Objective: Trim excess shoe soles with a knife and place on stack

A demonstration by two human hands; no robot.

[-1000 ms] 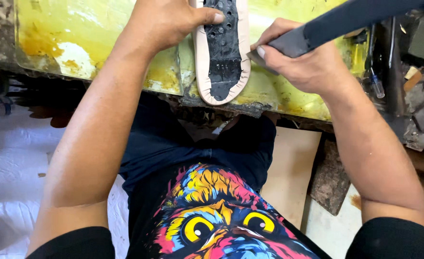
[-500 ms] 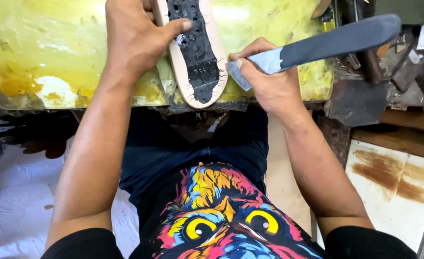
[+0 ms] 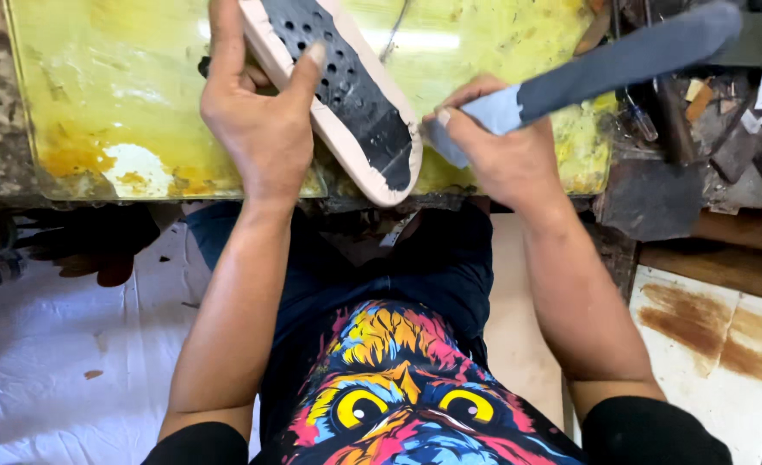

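My left hand (image 3: 256,120) grips a shoe sole (image 3: 346,95), cream-edged with a dark perforated insole face, tilted so its rounded end hangs over the bench's near edge. My right hand (image 3: 501,146) is closed around the pale blue end of a long dark flat tool (image 3: 622,56) that reaches up to the right. The tool's blue tip sits beside the sole's right edge, close to touching it.
Under both hands lies a yellow-stained glass worktop (image 3: 122,103). Clutter of small tools and scraps (image 3: 708,129) fills the bench at right. White sheeting (image 3: 45,353) covers the floor at left; a stained board (image 3: 717,344) lies at lower right.
The sole has swung from upright to slanting toward the lower right. Both hands sit lower in view, and the tool's tip stays next to the sole's edge.
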